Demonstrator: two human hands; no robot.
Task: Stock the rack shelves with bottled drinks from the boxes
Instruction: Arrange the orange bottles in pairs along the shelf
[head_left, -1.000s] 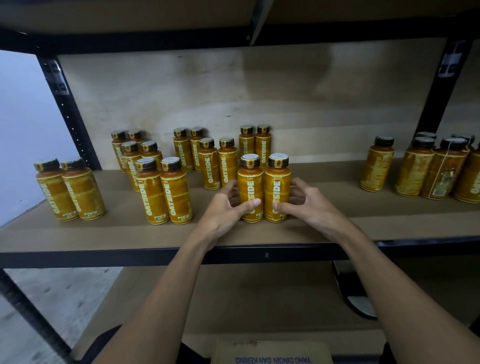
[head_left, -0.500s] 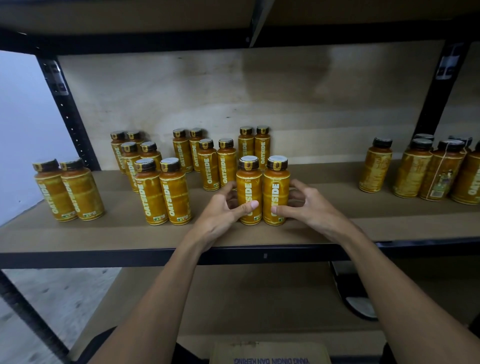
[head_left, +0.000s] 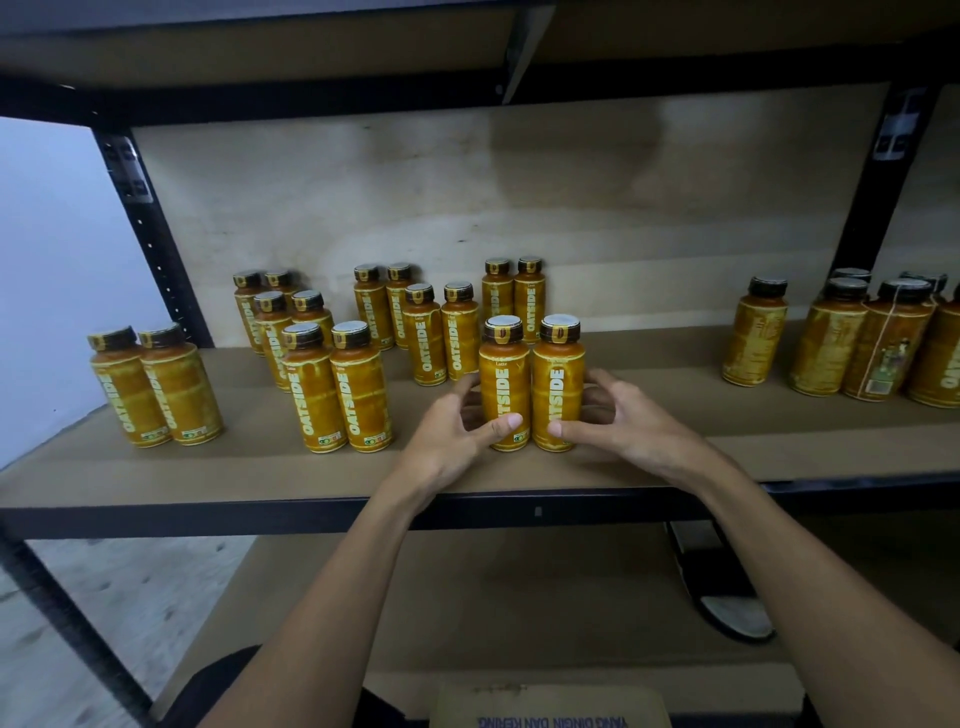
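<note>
The left hand (head_left: 452, 434) and right hand (head_left: 631, 423) are wrapping their fingers round the bottle pair (head_left: 503, 379), standing near the shelf (head_left: 260, 470) front edge. Many other bottles (head_left: 434, 338) are standing farther back. Lots of room is waiting, I think.

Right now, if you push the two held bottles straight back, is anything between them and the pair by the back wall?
Nothing visible does. The left hand grips the left bottle, the right hand the right bottle; the back pair stands straight behind them. The neighbouring pair stands off to the left.
</note>
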